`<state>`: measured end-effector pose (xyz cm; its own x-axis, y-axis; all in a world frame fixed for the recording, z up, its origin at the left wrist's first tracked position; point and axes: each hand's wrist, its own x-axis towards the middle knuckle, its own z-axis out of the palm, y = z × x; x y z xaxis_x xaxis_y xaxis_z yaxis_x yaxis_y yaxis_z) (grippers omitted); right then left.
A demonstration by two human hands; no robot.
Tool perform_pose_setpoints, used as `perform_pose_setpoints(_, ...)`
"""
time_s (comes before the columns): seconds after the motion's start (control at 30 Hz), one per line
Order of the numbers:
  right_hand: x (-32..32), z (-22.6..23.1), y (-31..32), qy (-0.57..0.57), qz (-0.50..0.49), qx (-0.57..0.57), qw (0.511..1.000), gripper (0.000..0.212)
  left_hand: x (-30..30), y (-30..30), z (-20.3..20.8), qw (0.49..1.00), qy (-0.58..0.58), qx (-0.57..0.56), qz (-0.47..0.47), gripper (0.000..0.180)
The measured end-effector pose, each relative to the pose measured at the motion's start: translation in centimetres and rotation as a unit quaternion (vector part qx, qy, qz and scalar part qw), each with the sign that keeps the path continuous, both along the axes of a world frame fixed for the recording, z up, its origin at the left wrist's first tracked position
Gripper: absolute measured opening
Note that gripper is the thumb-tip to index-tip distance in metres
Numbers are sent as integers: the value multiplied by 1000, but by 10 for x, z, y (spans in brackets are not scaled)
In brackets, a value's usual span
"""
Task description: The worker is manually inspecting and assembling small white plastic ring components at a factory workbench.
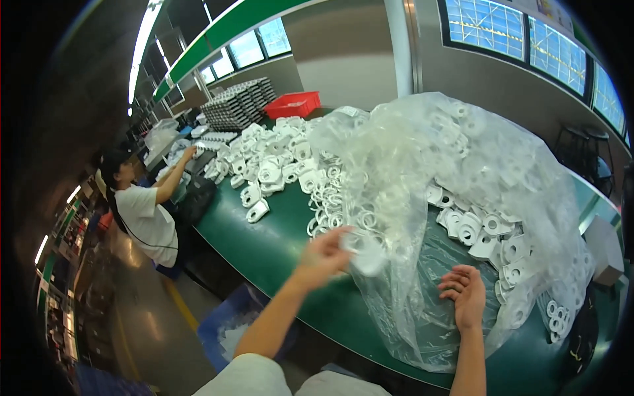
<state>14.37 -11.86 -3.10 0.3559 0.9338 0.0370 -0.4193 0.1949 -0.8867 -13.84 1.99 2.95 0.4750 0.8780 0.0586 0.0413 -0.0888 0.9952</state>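
Observation:
My left hand (pixel 322 256) pinches a white plastic part (pixel 370 259) with a round hole, held above the green table (pixel 267 247) and slightly blurred. My right hand (pixel 464 295) is over the clear plastic bag (pixel 403 142), its fingers loosely curled and apart, with nothing seen in them. Beyond that hand, several similar white parts (pixel 467 230) spill from the bag's mouth. White rings (pixel 328 198) lie in a heap just past my left hand. Farther left is a loose pile of white parts (pixel 269 170).
A co-worker (pixel 142 204) stands at the table's left side, arms over it. At the back are a red bin (pixel 292 104) and stacked trays (pixel 238 102). A blue bin (pixel 214 333) stands below the near edge; a white box (pixel 603 251) sits far right.

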Motion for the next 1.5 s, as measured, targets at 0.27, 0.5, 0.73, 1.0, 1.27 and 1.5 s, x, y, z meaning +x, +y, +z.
perform_pose_setpoints(0.27,-12,-5,8,-44,-21,-11,999,45,-183,188,-29,941,235,80,230,49)
perform_pose_setpoints(0.5,-4,-13,9,-37,-15,-21,999,45,7,141,8,915,157,343,142,35)
perform_pose_setpoints(0.73,-3,-17,18,36,5,11,999,42,197,33,-34,794,177,575,-85,28)
perform_pose_setpoints(1.0,2,-26,23,77,8,20,997,40,190,23,-7,825,116,553,-26,15)
perform_pose_setpoints(1.27,6,-25,23,105,-85,78,988,29,167,-30,62,783,269,430,-360,36)
perform_pose_setpoints(1.5,16,-27,24,-161,-146,-103,971,34,319,-157,21,806,39,442,-392,17)
